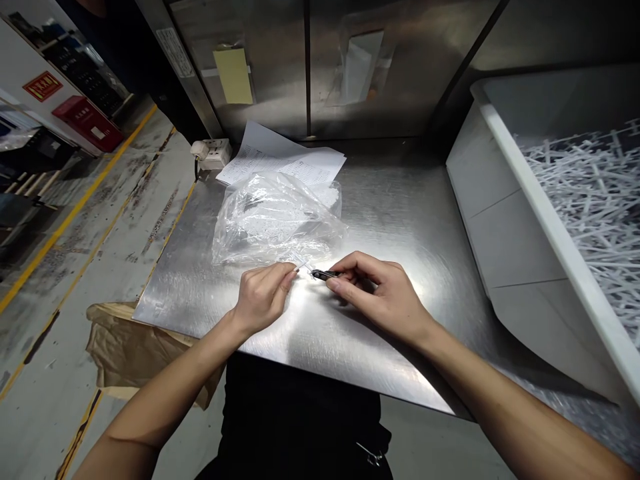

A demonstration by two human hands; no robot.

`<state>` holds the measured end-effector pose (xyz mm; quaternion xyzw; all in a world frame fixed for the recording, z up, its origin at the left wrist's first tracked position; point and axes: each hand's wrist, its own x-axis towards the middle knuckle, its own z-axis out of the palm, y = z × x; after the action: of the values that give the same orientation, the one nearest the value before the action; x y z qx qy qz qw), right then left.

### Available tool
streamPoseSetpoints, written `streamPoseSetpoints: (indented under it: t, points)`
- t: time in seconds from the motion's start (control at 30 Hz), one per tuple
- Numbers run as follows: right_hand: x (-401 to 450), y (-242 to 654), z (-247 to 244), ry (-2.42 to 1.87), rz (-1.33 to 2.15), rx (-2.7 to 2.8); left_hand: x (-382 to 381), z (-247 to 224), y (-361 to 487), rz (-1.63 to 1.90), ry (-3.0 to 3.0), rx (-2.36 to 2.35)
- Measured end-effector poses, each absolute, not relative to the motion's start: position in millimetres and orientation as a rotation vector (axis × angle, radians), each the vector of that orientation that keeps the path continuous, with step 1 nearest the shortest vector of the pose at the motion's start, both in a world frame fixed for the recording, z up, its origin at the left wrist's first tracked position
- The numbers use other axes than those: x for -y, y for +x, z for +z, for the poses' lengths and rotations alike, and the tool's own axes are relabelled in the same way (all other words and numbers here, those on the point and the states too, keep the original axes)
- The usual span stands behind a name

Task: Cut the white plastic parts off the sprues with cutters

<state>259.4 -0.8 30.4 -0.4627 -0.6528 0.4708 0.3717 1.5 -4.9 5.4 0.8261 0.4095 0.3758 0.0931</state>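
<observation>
Head view: hands [264, 295] hold white piece [303, 265]; black tool [324, 274].

A brushed-metal surface [390, 190] gleams here, light pooling in a bright patch across it! Right behind, metal panels [273, 40] rise, a dark seam running down between them. Over to the left, it's grey floor [30, 433], scuffed and worn, a yellow line [55, 236] slicing diagonally! Beyond that, a red box [87, 123] by the pale wall [17, 60], red sign [43, 87] above, dim racks [95, 80] alongside.
</observation>
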Motion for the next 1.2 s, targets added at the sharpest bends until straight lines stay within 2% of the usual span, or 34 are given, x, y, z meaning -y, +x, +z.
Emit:
streamPoseSetpoints:
  t: [0.37, 0.77, 1.2]
  points:
    - [1, 258, 26, -1.13, 1.127, 1.705, 5, 3, 2, 1.105, 2.55, -1.236]
    - [1, 253, 28, -1.247, 1.183, 1.483, 5, 4, 0, 1.069, 2.296, -1.31]
    - [-4, 260, 15, -1.175, 1.005, 1.468, 12, 12, -2, 1.329, 2.424, -1.128]
